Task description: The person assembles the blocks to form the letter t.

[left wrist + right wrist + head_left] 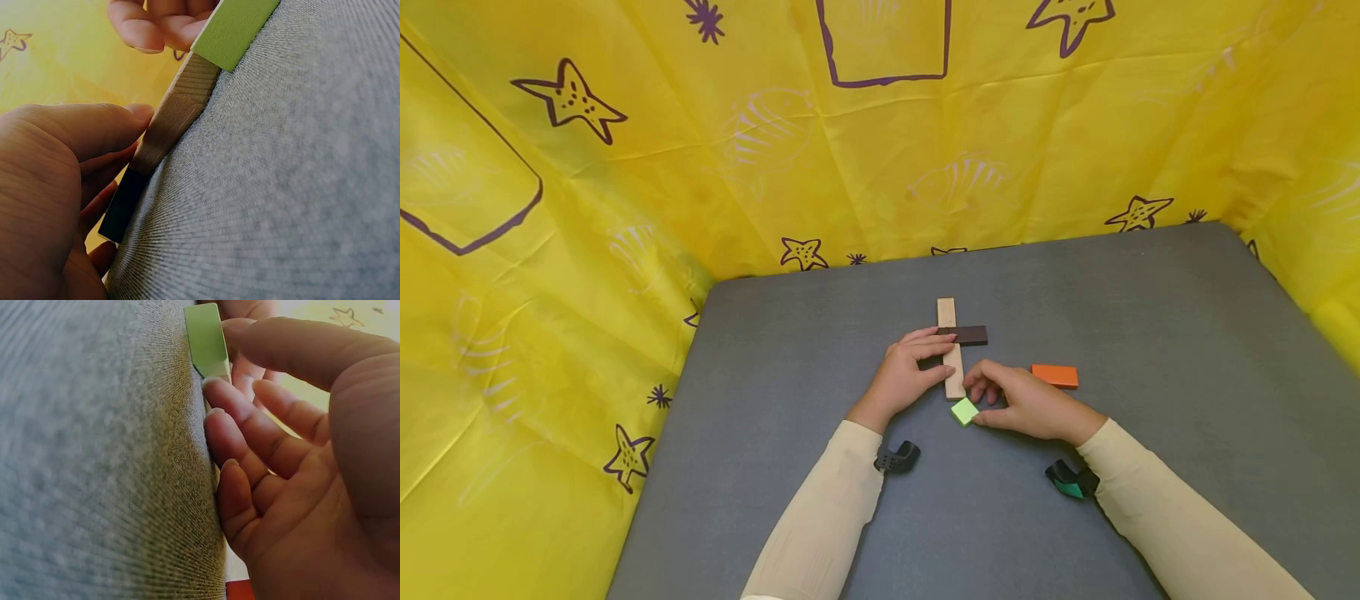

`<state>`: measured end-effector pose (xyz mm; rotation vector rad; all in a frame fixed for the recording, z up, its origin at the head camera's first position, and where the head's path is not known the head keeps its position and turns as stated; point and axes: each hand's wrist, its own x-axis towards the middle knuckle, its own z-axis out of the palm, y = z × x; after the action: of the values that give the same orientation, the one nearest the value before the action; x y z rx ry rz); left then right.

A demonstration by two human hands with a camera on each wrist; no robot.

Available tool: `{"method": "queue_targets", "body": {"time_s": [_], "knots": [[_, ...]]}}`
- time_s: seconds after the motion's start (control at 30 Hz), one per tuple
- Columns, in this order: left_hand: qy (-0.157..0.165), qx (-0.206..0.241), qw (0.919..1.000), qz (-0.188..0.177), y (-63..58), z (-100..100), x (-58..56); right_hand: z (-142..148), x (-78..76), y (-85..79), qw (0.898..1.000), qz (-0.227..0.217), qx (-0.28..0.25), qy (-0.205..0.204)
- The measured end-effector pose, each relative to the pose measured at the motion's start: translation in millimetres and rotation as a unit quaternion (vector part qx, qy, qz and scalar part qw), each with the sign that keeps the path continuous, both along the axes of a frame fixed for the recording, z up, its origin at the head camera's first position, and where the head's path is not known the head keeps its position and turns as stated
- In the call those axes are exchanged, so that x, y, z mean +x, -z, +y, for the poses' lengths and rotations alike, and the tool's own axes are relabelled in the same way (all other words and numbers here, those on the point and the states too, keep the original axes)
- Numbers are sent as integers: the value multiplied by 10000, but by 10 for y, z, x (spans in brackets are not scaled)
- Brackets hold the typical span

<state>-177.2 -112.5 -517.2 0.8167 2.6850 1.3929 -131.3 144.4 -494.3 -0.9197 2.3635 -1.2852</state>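
Observation:
Light wood lies in line on both sides of a dark brown block [973,335]: a far piece [946,311] and a near piece [953,383]. Whether they join under the brown block is hidden. My left hand [910,372] rests its extended fingers on the brown block's left part. Its thumb touches the near wood's edge. At that wood's near end, a bright green block [964,411] sits at an angle, its corner close to the wood. My right hand [1022,400] pinches the green block between thumb and index finger, the other fingers curled beside it.
An orange block [1055,377] lies just beyond the right hand. The blocks are on a grey table [805,358], with yellow patterned cloth [880,183] hanging behind and at the sides. Dark wrist bands [901,458] stick out from both sleeves.

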Motion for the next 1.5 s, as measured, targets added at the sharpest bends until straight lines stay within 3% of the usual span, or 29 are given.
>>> {"method": "queue_targets", "body": {"time_s": [0.2, 0.4, 0.63, 0.8, 1.23, 1.5], "knots": [[-11, -28, 10000, -17, -7, 6, -6, 16, -1, -10, 9997, -124, -151, 119], [-2, -38, 9999, -115, -17, 13, -8, 55, -3, -26, 9968, -342, -647, 306], [-16, -22, 9999, -106, -14, 14, -13, 106, -25, -54, 9867, -623, -1467, 332], [-13, -49, 10000, -57, -18, 15, -17, 155, -40, -95, 9806, -810, -1750, 357], [-30, -64, 10000, -52, -30, 23, -23, 288, -81, -225, 9707, -527, -2343, 61], [-76, 18, 9998, -176, -31, 16, 5, 441, -64, -315, 9684, -447, -2429, 347]]}}
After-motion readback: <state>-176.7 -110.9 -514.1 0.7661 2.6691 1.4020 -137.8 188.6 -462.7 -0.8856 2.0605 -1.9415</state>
